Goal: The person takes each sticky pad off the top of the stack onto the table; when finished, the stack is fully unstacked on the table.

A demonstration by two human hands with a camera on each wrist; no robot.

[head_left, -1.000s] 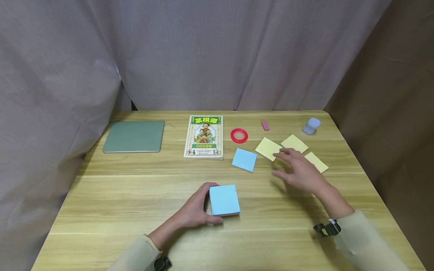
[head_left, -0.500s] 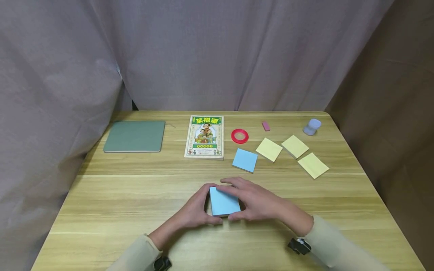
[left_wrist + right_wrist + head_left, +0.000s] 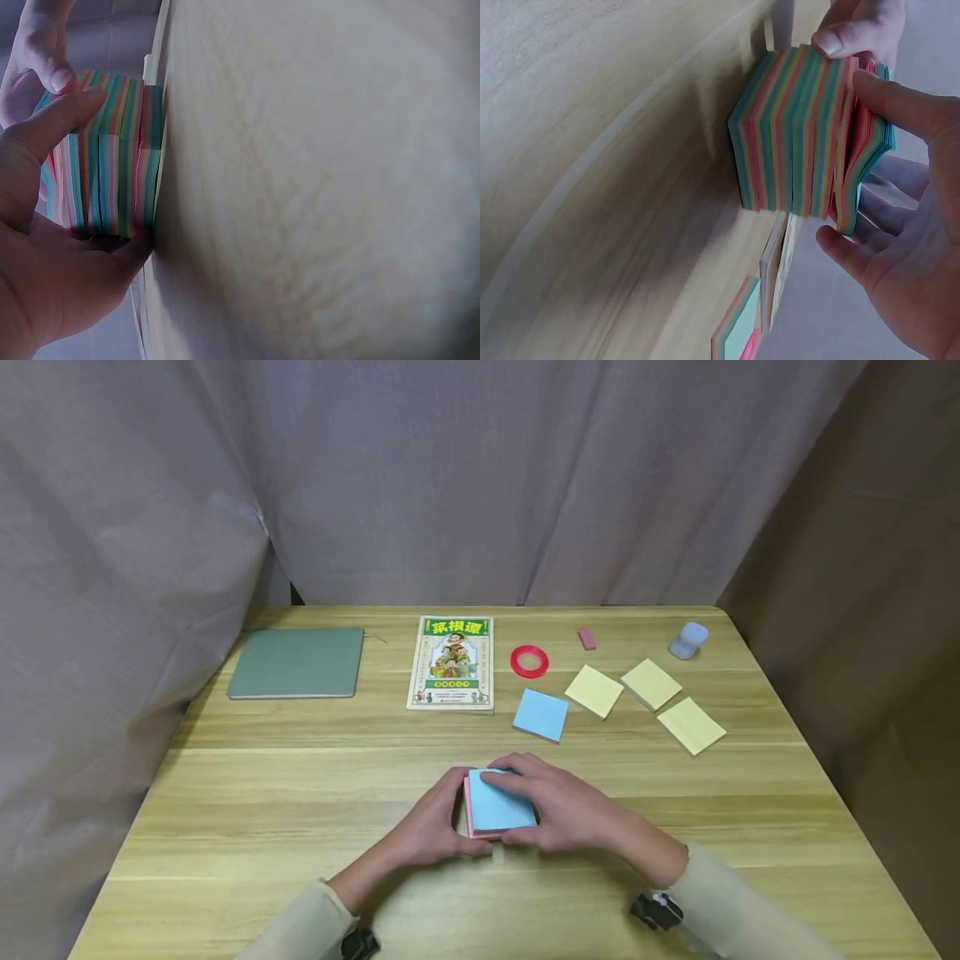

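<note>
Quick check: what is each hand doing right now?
Left hand: grips the left side of the sticky note block.
Right hand: grips the block's top sheets, lifting them off the stack.

Desk (image 3: 262, 793) layout, near edge to far

A pad of sticky notes (image 3: 498, 810) sits front-centre between both hands; behind it lies a loose note (image 3: 542, 714), three more notes to its right, and a book (image 3: 452, 662) with a notebook (image 3: 297, 662) further left.
</note>
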